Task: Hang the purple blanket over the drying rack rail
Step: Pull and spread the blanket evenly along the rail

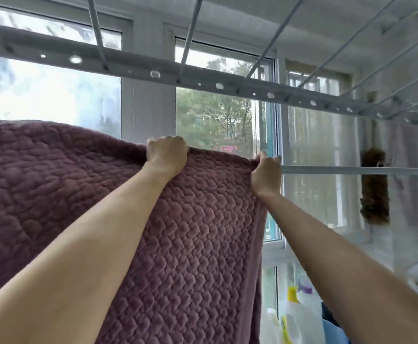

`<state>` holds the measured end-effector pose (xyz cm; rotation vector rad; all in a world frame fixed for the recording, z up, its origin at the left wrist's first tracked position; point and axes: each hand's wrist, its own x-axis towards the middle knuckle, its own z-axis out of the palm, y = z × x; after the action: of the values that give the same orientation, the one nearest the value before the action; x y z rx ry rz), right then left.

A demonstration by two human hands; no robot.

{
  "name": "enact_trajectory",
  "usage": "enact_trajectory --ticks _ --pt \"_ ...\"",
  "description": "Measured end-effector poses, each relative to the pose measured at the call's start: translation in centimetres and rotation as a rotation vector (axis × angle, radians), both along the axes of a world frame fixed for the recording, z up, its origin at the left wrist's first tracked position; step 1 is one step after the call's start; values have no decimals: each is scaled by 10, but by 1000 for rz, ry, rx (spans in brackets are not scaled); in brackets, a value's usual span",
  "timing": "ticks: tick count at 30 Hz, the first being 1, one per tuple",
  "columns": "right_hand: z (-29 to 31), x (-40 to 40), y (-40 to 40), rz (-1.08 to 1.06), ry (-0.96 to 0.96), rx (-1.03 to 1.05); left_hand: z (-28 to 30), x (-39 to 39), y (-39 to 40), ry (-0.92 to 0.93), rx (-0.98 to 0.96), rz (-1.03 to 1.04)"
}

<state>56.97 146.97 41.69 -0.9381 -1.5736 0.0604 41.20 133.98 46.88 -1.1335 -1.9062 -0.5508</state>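
The purple quilted blanket (190, 244) hangs in front of me, folded over a pale horizontal rail (351, 170) of the drying rack. Its top fold runs from the far left to the middle of the view. My left hand (167, 155) grips the top fold with curled fingers. My right hand (266, 173) grips the blanket's right top corner where the bare rail comes out. The rail under the blanket is hidden.
A grey overhead rack beam (153, 70) with holes crosses above, with thin bars (346, 43) running back to the ceiling. Windows (215, 115) stand behind. A brown fuzzy cloth (374, 192) hangs on the rail at right. Bottles (294, 314) stand low right.
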Motion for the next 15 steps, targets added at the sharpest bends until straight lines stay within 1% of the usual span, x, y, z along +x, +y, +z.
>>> enact_trajectory --ticks 1,2,3,5,6,7,8,9,10,11,12,13,14,15 --pt "-1 -3 2 -62 -34 26 -1 7 7 -15 -2 -11" --pt "-1 -7 4 -117 -78 88 -2 12 13 -14 -13 -48" --pt "-2 -12 3 -127 -134 181 -4 17 18 -6 -33 -96" --pt "-4 -23 -3 41 -321 371 -7 20 17 26 -35 -153" --pt "-6 -27 -3 145 -441 411 -7 17 11 44 -10 -134" --pt "-4 -26 -2 228 -539 418 -5 13 4 40 -8 -76" --pt "-2 -24 0 267 -581 423 -4 6 -4 14 -71 4" --pt "0 -22 3 261 -576 441 -3 -2 -14 -51 -186 64" --pt "3 -17 7 221 -561 433 -2 -6 -22 -138 -303 68" --pt "5 -16 6 166 -525 381 -2 -12 -33 -213 -381 35" --pt "6 -13 4 90 -490 314 -2 -15 -43 -232 -385 -24" --pt "8 -14 -3 32 -459 281 0 -20 -55 -204 -321 -71" --pt "11 -19 -11 1 -422 295 1 -24 -67 -148 -228 -84" --pt "14 -29 -22 22 -382 340 4 -32 -82 -95 -137 -59"
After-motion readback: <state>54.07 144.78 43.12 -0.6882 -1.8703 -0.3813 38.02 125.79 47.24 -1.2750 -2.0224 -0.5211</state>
